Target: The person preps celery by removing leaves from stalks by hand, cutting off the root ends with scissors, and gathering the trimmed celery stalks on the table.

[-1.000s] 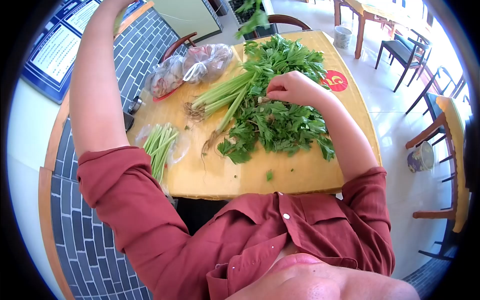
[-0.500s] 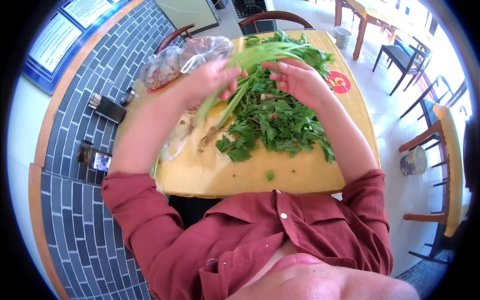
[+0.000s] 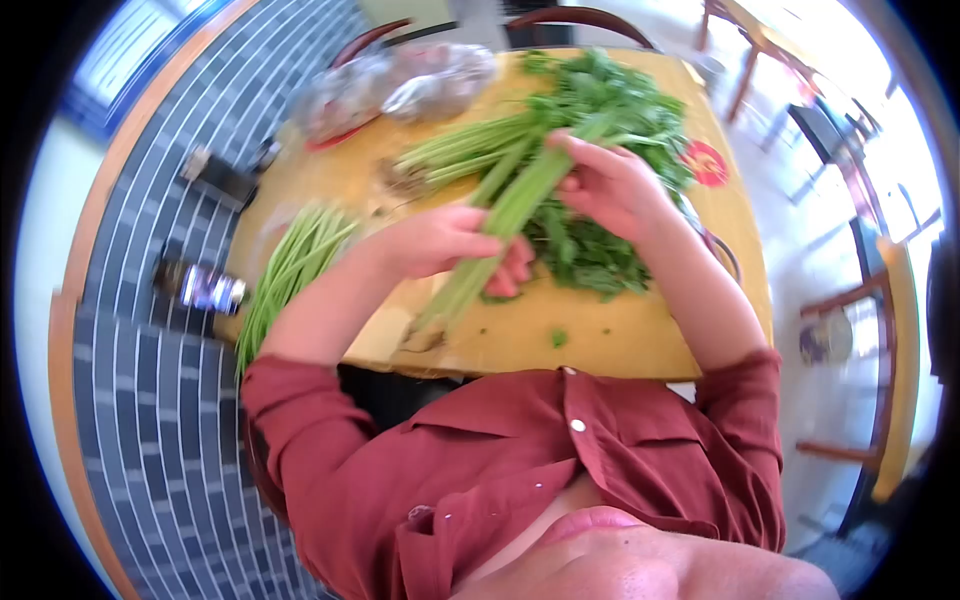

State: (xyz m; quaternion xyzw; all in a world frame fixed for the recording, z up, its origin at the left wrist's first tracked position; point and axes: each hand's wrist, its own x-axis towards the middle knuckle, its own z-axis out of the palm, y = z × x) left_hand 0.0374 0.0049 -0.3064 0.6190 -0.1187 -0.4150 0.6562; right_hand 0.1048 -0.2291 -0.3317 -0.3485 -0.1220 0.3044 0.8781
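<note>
A bunch of celery (image 3: 518, 212) slants across the middle of the view above the table, roots low on the left and leafy end up to the right. My left hand (image 3: 465, 245) is closed around its lower stalks. Higher up, my right hand (image 3: 610, 185) grips the same bunch where the stalks meet the leaves. Behind it lies a pile of leafy celery (image 3: 610, 90), its pale stalks and roots pointing left. More cut-looking green stalks (image 3: 295, 265) rest beside my left forearm at the table's left edge.
Clear plastic bags (image 3: 440, 75) with pale contents lie at the back left of the yellow-covered table (image 3: 600, 345). A lit phone (image 3: 212, 288) and a dark holder (image 3: 220, 178) stand along the brick wall. Chairs (image 3: 580, 15) are behind the table and to the right.
Both hands have come down nearer to me, and the celery bunch now slants between them. My right hand has closed on it. The stalks at the left edge have come into sight.
</note>
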